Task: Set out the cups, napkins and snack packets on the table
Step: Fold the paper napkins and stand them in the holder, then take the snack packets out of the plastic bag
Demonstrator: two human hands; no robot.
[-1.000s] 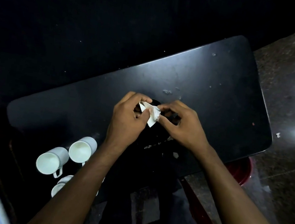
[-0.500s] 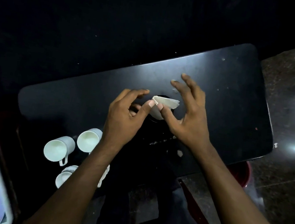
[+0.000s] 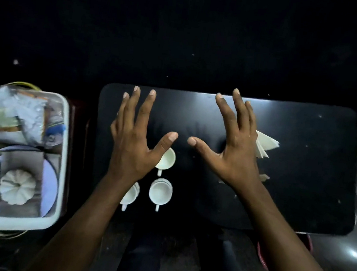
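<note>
**Empty hands over cups; packets not yet out**

Left hand [image 3: 134,143] and right hand [image 3: 233,150] hover over the black desk [image 3: 300,193], fingers spread wide, holding nothing. Three white cups [image 3: 160,191] stand beneath the left hand, one partly hidden. Folded napkins [image 3: 265,145] peek from behind the right hand. Snack packets [image 3: 20,112] sit in the tray [image 3: 61,166], dim and hard to identify. A careless lowered palm could topple a cup.

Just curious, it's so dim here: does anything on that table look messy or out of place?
Small pale scraps lie scattered on the black table beside the right hand, like torn bits near the folded white napkin.
</note>
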